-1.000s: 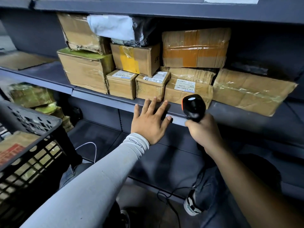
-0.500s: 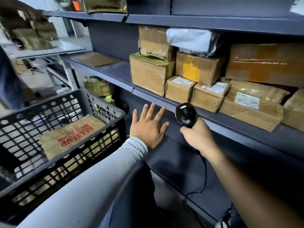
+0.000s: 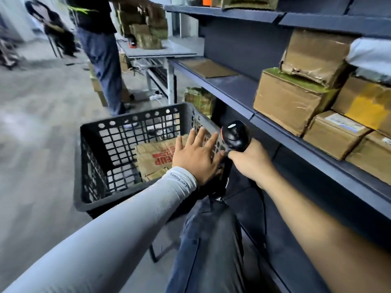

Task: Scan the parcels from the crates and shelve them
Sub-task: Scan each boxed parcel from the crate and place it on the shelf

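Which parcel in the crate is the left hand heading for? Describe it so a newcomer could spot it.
Find the black plastic crate on the floor beside the shelving. Inside it, just beyond the open left hand, lies a brown parcel, the only one with red block lettering.

Even, diffuse indoor light, moderately bright on the floor (image 3: 42, 127) at left of frame; no hard shadows, only dim recesses under the shelf (image 3: 275, 132) at right and lower right. Motion blur smears the upper left, the standing person (image 3: 101, 60) and the frame edges; the centre is sharper, with print on the grey sleeve (image 3: 179, 182) readable. Wide-angle distortion bows shelf lines and stretches both forearms at the bottom; faint sheen on taped parcels (image 3: 292, 102).
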